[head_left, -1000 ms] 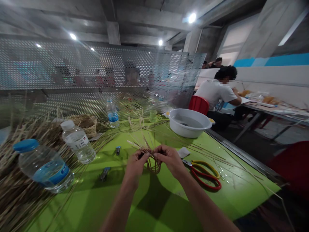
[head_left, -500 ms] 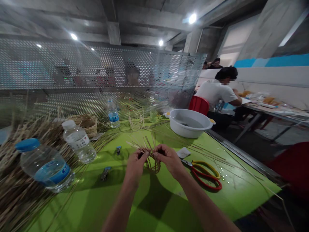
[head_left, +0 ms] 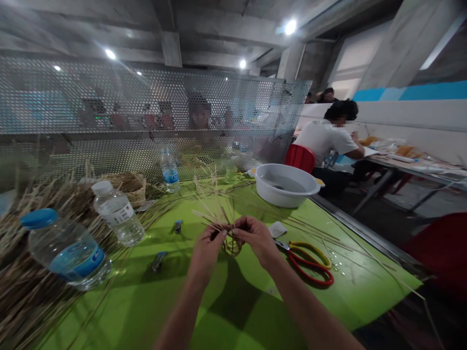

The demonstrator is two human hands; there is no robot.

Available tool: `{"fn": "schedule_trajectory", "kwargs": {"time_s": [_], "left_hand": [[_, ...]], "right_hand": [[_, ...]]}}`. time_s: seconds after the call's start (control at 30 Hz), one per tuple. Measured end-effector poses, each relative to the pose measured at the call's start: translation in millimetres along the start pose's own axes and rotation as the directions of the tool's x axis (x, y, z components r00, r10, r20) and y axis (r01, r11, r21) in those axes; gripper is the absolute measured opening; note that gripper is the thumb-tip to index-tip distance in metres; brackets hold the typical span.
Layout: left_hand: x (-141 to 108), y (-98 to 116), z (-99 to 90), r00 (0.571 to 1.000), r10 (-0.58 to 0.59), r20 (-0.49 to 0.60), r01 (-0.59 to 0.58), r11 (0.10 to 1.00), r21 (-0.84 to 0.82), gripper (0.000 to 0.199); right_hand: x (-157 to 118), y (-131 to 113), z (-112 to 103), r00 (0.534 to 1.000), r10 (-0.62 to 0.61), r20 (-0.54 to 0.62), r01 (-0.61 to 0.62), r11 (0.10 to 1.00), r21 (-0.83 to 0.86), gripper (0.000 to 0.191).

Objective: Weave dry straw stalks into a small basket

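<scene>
Between my two hands, above the green table, is a small woven straw piece (head_left: pixel 232 246) with a rounded openwork underside. Loose straw ends fan out from its top, away from me. My left hand (head_left: pixel 207 245) pinches its left side between thumb and fingers. From the right, my right hand (head_left: pixel 255 239) pinches the rim with thumb and forefinger, close to the left thumb. My fingers hide part of the weave. Scissors (head_left: pixel 306 260) with one yellow and one red handle lie right of my right hand, beside a small white paper scrap (head_left: pixel 278 229).
A grey-white basin (head_left: pixel 286 187) of water stands at the back right. Bottles (head_left: pixel 69 253), a wicker basket (head_left: pixel 136 190) and heaped straw (head_left: pixel 32 272) fill the left. Two small clips (head_left: pixel 158 261) lie left of my hands. A perforated metal screen (head_left: pixel 146 116) borders the back; a seated person (head_left: pixel 324 136) is beyond.
The woven piece has turned slightly in my fingers, its openwork underside now showing more and its straw ends pointing differently. Both hands keep their pinch in nearly the same place.
</scene>
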State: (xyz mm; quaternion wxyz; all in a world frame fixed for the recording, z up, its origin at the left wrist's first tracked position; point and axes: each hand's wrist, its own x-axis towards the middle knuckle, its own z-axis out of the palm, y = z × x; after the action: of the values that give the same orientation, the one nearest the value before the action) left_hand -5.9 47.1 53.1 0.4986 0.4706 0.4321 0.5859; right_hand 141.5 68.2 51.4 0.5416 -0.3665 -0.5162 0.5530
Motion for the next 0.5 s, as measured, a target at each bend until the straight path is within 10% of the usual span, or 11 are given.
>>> {"fn": "schedule_trajectory", "kwargs": {"time_s": [0.5], "left_hand": [[0.2, -2.3, 2.2, 0.996, -0.049, -0.068, 0.043, 0.995, -0.088, 0.022]], "right_hand": [[1.2, 8.9, 0.8, 0.989, -0.140, -0.046, 0.124, 0.959, -0.256, 0.015]]}}
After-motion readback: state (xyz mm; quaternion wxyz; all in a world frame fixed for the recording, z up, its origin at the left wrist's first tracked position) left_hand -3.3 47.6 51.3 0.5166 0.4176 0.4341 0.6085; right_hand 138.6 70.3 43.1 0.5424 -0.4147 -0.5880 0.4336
